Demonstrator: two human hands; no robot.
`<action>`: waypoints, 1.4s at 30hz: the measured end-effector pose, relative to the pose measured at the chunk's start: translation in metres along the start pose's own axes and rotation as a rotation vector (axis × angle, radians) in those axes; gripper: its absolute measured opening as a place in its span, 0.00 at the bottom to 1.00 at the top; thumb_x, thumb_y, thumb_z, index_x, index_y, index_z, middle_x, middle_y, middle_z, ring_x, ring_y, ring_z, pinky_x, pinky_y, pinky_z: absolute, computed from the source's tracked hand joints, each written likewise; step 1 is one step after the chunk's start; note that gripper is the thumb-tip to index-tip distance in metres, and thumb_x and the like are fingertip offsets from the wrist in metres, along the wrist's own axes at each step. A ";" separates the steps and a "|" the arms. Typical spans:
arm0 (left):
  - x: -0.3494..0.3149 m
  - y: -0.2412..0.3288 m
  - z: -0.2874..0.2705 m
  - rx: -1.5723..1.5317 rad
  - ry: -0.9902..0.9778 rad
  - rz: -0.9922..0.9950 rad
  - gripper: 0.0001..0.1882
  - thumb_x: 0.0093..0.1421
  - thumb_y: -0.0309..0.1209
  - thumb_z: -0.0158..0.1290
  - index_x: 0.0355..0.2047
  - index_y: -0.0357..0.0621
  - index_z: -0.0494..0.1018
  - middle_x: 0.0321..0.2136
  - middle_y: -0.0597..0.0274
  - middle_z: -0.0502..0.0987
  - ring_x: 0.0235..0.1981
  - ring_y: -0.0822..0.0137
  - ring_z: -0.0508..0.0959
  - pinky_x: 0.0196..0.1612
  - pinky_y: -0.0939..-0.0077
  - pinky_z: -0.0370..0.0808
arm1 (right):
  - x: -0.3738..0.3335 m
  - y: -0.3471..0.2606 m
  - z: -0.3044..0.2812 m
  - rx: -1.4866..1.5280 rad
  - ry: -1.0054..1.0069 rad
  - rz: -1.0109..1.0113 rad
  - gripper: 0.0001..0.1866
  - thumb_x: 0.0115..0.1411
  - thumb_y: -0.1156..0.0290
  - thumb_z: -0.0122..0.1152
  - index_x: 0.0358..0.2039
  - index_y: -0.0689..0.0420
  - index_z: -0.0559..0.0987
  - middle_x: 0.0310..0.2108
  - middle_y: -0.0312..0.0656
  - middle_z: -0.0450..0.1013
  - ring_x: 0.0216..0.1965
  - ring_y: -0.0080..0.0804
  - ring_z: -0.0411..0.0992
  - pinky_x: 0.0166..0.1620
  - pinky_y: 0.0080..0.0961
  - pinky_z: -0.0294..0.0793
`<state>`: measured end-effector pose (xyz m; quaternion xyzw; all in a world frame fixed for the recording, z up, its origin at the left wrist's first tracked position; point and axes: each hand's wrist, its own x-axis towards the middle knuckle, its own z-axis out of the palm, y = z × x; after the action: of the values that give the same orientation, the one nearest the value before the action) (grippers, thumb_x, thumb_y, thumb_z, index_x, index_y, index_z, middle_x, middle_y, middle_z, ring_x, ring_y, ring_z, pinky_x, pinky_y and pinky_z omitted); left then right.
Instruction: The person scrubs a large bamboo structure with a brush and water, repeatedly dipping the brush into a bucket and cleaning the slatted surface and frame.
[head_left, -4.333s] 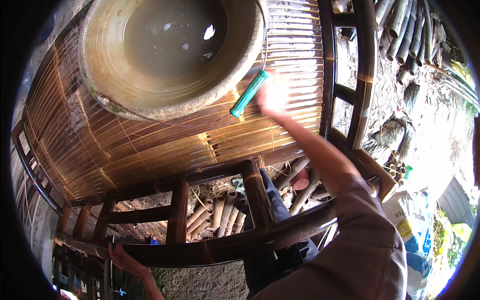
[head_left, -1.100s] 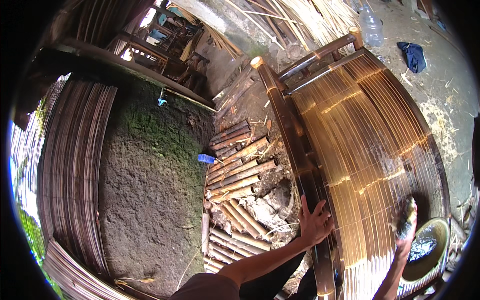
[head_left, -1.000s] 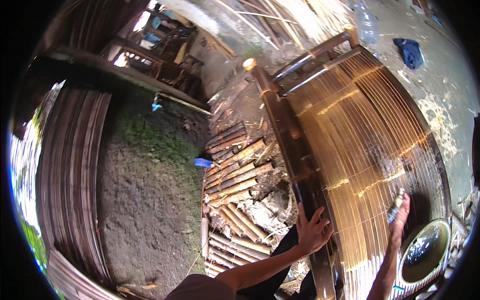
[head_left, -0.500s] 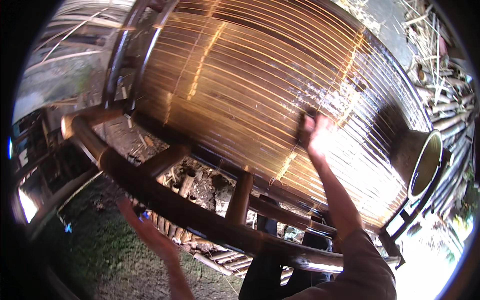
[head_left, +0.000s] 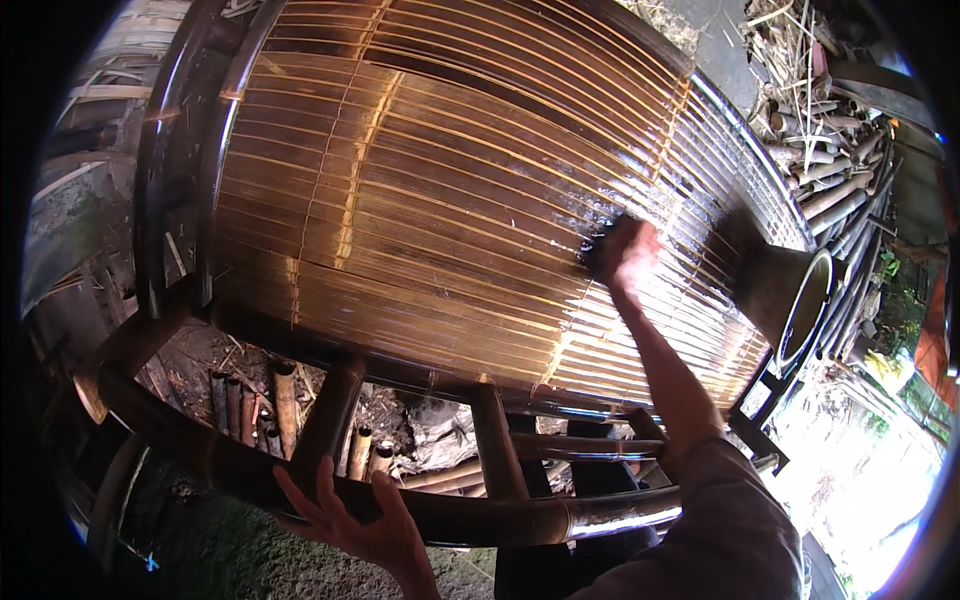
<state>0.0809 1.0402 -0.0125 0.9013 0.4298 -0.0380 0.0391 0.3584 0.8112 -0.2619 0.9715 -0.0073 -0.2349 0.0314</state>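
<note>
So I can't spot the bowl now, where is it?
In the head view the bowl sits at the right end of the glossy bamboo slat surface, just right of the right hand.

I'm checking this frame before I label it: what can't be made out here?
Head view only:
- What the right hand presses on the slatted bamboo top: a dark thing under the fingers, blurred and mostly covered.
- Inside of the metal bowl: seen nearly edge-on.
- Left hand on the frame rail: its wrist is cut off by the lower edge.
</note>
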 end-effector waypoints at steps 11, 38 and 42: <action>0.007 0.005 0.000 0.036 -0.054 -0.044 0.24 0.58 0.50 0.50 0.46 0.47 0.71 0.61 0.49 0.58 0.64 0.48 0.56 0.65 0.41 0.37 | 0.050 -0.017 0.007 0.074 0.404 -0.472 0.09 0.60 0.62 0.52 0.37 0.50 0.74 0.32 0.42 0.68 0.34 0.36 0.67 0.35 0.39 0.64; 0.004 -0.012 0.010 0.097 0.011 0.129 0.21 0.64 0.48 0.42 0.47 0.49 0.73 0.61 0.54 0.61 0.61 0.54 0.59 0.64 0.48 0.43 | 0.069 -0.127 -0.028 0.389 0.627 -0.667 0.04 0.56 0.67 0.53 0.33 0.49 0.72 0.30 0.40 0.67 0.34 0.39 0.66 0.38 0.40 0.61; -0.003 -0.012 0.001 0.147 -0.023 0.104 0.20 0.65 0.46 0.41 0.45 0.46 0.73 0.60 0.53 0.62 0.59 0.54 0.62 0.63 0.49 0.47 | 0.048 0.104 0.041 0.171 0.647 -0.368 0.12 0.49 0.64 0.59 0.35 0.49 0.75 0.29 0.41 0.68 0.34 0.40 0.66 0.36 0.38 0.65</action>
<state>0.0694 1.0456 -0.0135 0.9223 0.3781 -0.0776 -0.0203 0.3823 0.7033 -0.3131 0.9796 0.1578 0.0836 -0.0916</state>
